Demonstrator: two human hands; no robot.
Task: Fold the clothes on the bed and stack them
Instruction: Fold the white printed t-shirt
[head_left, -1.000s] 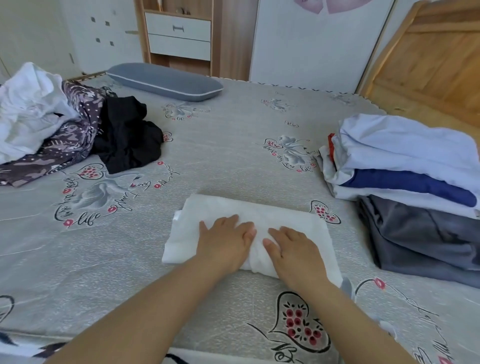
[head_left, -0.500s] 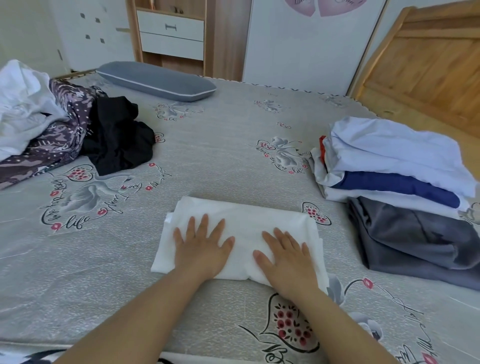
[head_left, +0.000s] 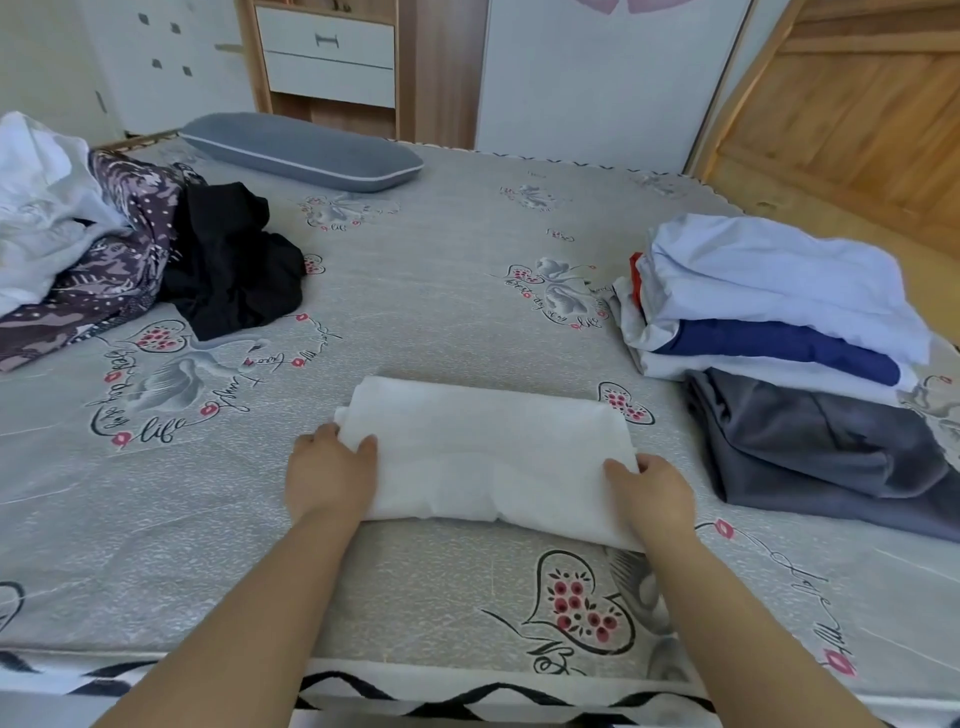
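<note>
Gripping folded white garment (head_left: 488, 457) ends: left hand (head_left: 330, 475), right hand (head_left: 652, 499).

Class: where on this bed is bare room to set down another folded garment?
Bare sheet lies between the black garment, the pillow and the folded stack, beyond the white garment. The left edge is crowded with unfolded clothes.

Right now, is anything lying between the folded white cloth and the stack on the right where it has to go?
Nothing visible. Both hands, left hand and right hand, grip the ends of the white cloth, and only bare bedsheet lies between it and the stack.
</note>
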